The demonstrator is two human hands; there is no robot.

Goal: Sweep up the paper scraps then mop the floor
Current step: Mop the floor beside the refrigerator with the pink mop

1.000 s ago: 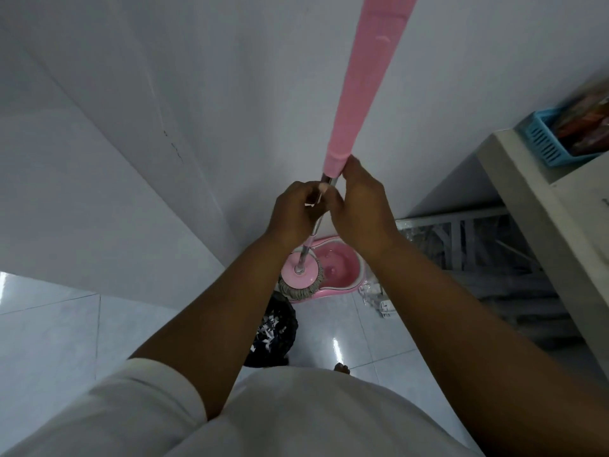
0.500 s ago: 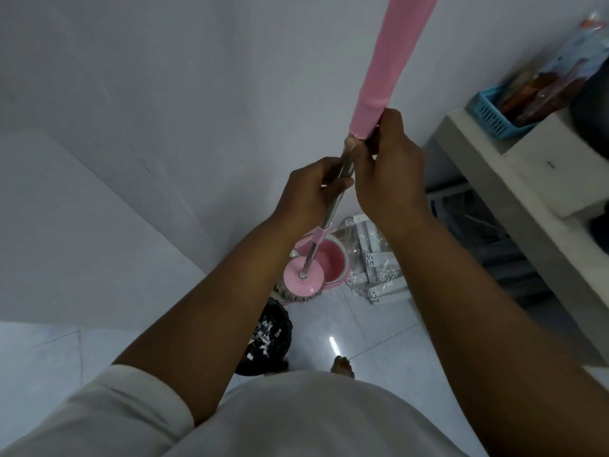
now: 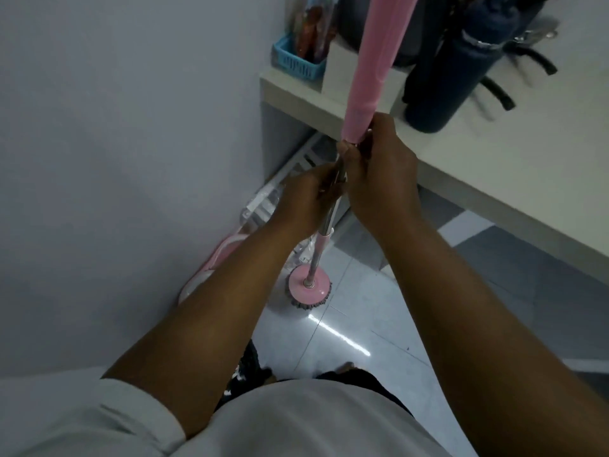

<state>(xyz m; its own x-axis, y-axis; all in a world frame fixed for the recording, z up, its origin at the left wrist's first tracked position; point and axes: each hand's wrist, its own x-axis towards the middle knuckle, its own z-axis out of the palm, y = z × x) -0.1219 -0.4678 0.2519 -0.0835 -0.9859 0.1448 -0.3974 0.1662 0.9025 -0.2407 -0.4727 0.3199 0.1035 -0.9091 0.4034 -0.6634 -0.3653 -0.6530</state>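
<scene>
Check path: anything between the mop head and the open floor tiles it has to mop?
Nothing visible blocks it. The mop head already sits on bare floor, clear of the pink bucket by the wall. Both hands, left hand and right hand, grip the mop pole. The desk overhangs to the right.

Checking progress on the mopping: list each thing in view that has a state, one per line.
mop: upright, round head flat on the floor tiles, out of the bucket
left hand: closed around the metal shaft
right hand: closed at the lower end of the pink grip
pink bucket: on the floor by the wall, mostly hidden by the left arm
dark bottle: upright on the counter, capped
</scene>
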